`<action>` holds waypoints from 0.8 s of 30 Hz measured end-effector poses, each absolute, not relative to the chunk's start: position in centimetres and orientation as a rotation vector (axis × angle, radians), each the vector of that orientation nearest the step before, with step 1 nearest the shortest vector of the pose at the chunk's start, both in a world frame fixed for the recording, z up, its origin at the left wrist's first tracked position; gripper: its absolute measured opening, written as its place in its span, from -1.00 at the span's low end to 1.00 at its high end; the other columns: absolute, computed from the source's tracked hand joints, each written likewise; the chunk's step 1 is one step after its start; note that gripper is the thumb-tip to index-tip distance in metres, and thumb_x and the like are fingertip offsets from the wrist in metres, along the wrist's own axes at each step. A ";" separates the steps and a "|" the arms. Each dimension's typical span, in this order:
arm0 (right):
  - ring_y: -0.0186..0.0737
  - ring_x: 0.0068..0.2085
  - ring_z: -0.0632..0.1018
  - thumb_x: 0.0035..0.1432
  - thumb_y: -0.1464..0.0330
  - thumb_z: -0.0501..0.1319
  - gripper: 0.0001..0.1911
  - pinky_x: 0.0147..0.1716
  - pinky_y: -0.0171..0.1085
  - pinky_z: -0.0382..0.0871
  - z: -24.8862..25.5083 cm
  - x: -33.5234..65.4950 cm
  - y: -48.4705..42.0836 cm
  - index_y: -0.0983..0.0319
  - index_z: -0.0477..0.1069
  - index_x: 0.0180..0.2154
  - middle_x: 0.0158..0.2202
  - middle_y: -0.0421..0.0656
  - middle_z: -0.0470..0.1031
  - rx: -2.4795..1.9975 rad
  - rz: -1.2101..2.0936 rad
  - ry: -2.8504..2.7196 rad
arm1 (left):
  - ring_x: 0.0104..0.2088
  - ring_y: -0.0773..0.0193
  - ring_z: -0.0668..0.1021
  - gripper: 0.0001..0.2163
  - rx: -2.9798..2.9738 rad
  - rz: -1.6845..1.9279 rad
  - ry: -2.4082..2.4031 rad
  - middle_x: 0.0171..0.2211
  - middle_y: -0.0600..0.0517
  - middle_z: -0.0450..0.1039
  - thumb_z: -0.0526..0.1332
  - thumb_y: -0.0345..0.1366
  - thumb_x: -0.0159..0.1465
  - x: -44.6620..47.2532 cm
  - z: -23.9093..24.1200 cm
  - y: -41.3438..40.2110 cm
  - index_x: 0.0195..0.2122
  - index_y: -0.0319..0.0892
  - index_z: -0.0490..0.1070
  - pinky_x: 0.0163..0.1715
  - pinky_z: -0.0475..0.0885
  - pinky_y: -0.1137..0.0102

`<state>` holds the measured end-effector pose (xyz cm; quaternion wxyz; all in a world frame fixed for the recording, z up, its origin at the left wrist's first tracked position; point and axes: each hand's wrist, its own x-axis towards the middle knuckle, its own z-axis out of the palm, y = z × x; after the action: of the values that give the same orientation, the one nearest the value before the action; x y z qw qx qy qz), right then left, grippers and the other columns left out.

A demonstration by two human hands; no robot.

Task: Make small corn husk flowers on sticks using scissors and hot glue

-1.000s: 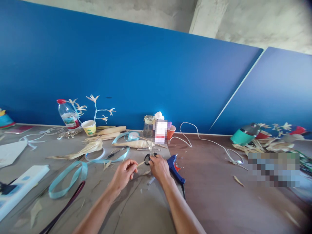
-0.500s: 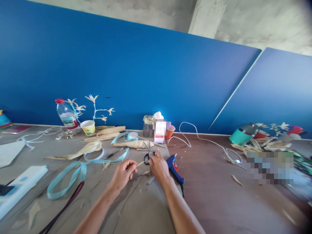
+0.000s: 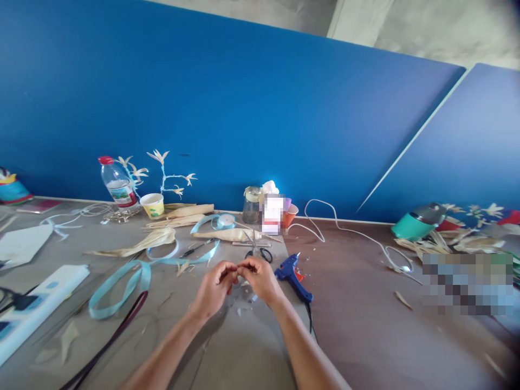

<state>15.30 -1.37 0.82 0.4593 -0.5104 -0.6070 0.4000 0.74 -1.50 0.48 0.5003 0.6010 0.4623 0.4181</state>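
My left hand (image 3: 213, 290) and my right hand (image 3: 262, 280) meet fingertip to fingertip above the grey table mat. Both are closed in a pinch on a narrow strip of dried corn husk, which the fingers now almost wholly cover. Scissors (image 3: 266, 255) with black handles lie just beyond my right hand, blades pointing away. To the right of that hand rests a blue hot glue gun (image 3: 293, 275). Small scraps (image 3: 239, 311) are scattered under my wrists. Behind the scissors lies a longer pale corn husk (image 3: 221, 234).
Light-blue ribbon (image 3: 99, 311) loops on the left beside a white power strip (image 3: 49, 309). A bottle (image 3: 117, 187) and a paper cup (image 3: 152, 206) with husk flowers stand at the back. A glass jar (image 3: 252, 208) is mid-back; a white cable (image 3: 353, 233) and a green container (image 3: 414, 225) are right.
My right hand has let go of the scissors, which now lie on the table, and has moved left to meet my left hand at the husk strip. The view has shifted slightly left.
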 end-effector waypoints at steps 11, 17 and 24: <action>-0.33 -0.42 0.41 0.03 0.32 0.16 -0.80 -0.40 -0.37 0.27 1.5 16.5 -1.8 0.26 0.45 -0.29 -0.43 -0.19 0.46 -1.241 1.008 -1.600 | -0.64 0.40 0.34 -0.78 1.418 1.103 1.121 -0.57 0.11 0.36 0.14 -0.17 0.11 0.7 0.3 -1.4 -0.31 -0.21 0.31 -0.61 0.24 0.48; -0.28 -0.32 0.45 0.01 0.50 0.09 -0.73 -0.31 -0.34 0.27 0.8 17.5 -1.6 0.20 0.47 -0.24 -0.33 -0.16 0.45 -1.432 0.711 -1.844 | -0.64 0.40 0.35 -0.78 1.405 1.111 1.148 -0.58 0.12 0.36 0.13 -0.17 0.10 0.5 0.4 -1.4 -0.30 -0.20 0.30 -0.60 0.26 0.48; -0.25 -0.25 0.44 0.03 0.45 0.14 -0.86 -0.19 -0.26 0.10 0.8 16.7 -2.1 0.17 0.47 -0.43 -0.36 -0.21 0.46 -1.636 0.468 -2.173 | -0.63 0.41 0.37 -0.79 1.398 1.130 1.150 -0.57 0.12 0.37 0.14 -0.17 0.10 0.2 0.3 -0.9 -0.32 -0.20 0.31 -0.58 0.29 0.48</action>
<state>16.70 -2.07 0.78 0.1894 -0.5821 -0.7731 0.1663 0.24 -0.94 0.32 0.4829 0.5736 0.4719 0.4639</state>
